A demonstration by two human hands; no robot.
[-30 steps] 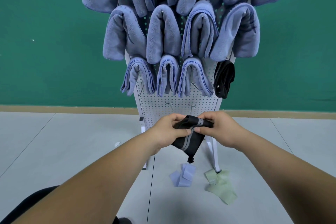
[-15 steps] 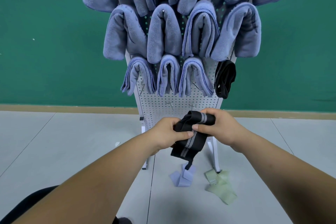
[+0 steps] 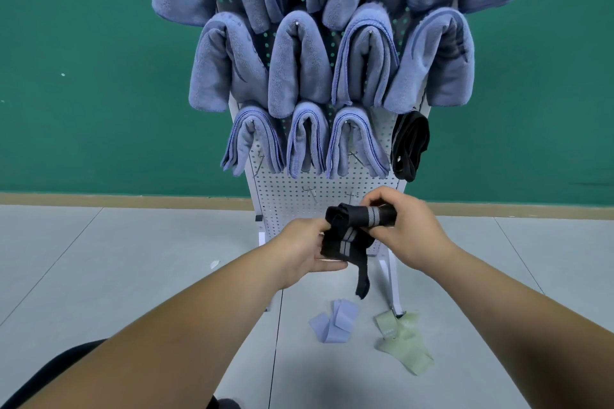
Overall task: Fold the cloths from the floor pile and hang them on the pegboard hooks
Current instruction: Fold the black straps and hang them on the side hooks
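Observation:
A black cloth with grey stripes (image 3: 349,236) is bunched between both hands in front of the white pegboard (image 3: 299,196). My right hand (image 3: 408,229) grips its upper folded end. My left hand (image 3: 307,249) holds the lower part from the left, fingers under it, and a narrow tail hangs down. Several folded blue cloths (image 3: 299,63) hang on the upper hooks. A folded black cloth (image 3: 410,146) hangs at the right of the lowest filled row. Bare hooks (image 3: 310,191) stick out just above my hands. On the floor lie a lilac cloth (image 3: 334,320) and a pale green cloth (image 3: 402,339).
The pegboard stands on white legs (image 3: 390,279) against a green wall (image 3: 83,76). Grey floor tiles (image 3: 116,276) spread to both sides. A dark rounded object (image 3: 63,362) sits at the bottom left near my left forearm.
The folded top of the black cloth has shifted right and slightly up in my right hand. My left hand has dropped lower and now cups the cloth's lower part; the tail hangs longer.

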